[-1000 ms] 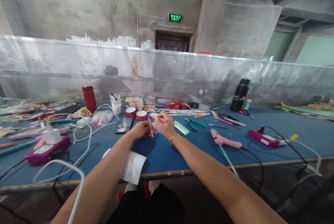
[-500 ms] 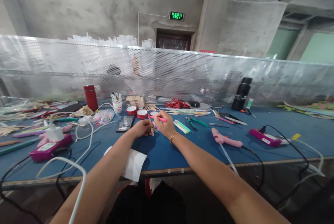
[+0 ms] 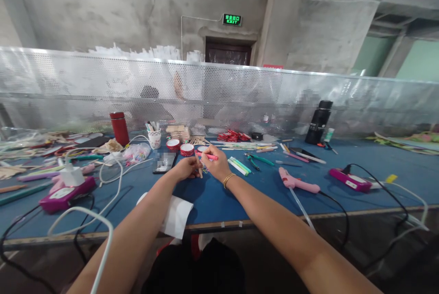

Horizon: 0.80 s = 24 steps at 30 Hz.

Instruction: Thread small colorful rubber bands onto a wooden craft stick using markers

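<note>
Over the blue tabletop, my left hand [image 3: 187, 168] is closed on a thin wooden stick [image 3: 199, 165] that stands nearly upright. My right hand [image 3: 217, 163] grips a pink marker [image 3: 207, 155], its tip pointing left against or very close to the top of the stick. Small colourful bits [image 3: 205, 168] lie between the hands, partly hidden by the fingers. Just behind are red-sided round tins or rolls [image 3: 187, 149]. A dark phone [image 3: 165, 162] lies left of my left hand, and several pastel markers [image 3: 239, 166] lie right of my right hand.
Green-handled pliers [image 3: 253, 161], a pink glue gun [image 3: 297, 181] and a purple power strip [image 3: 350, 180] lie to the right. A black bottle [image 3: 318, 122] and red flask [image 3: 119, 128] stand at the back. White cable [image 3: 118, 184] loops on the left. White paper [image 3: 177, 216] overhangs the front edge.
The pink marker has shifted very slightly in my right hand at the stick's top. Otherwise both hands and the things on the table stay in place.
</note>
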Each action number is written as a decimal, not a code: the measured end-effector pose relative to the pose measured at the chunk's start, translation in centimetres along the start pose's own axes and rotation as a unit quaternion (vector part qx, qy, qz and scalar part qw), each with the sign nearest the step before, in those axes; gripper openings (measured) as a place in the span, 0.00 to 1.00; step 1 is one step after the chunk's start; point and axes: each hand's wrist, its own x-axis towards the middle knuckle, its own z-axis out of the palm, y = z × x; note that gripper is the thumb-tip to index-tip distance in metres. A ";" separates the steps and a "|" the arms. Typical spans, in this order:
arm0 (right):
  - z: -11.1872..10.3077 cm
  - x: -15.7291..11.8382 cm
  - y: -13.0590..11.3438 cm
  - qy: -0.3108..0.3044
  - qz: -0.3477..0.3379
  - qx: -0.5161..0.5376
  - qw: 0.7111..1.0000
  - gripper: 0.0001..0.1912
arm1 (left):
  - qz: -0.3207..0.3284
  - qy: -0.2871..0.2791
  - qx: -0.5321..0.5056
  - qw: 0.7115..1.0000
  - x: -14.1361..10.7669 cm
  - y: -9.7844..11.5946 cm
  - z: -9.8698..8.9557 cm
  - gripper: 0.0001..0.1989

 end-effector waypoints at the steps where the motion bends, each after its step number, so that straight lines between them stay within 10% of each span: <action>1: 0.0 0.0 0.0 0.002 0.002 -0.001 1.000 0.05 | -0.001 0.001 0.000 1.000 0.0 0.0 0.0 0.15; 24: 0.0 0.0 0.0 -0.001 0.003 0.002 1.000 0.05 | 0.002 -0.004 -0.004 1.000 0.3 -0.1 0.0 0.16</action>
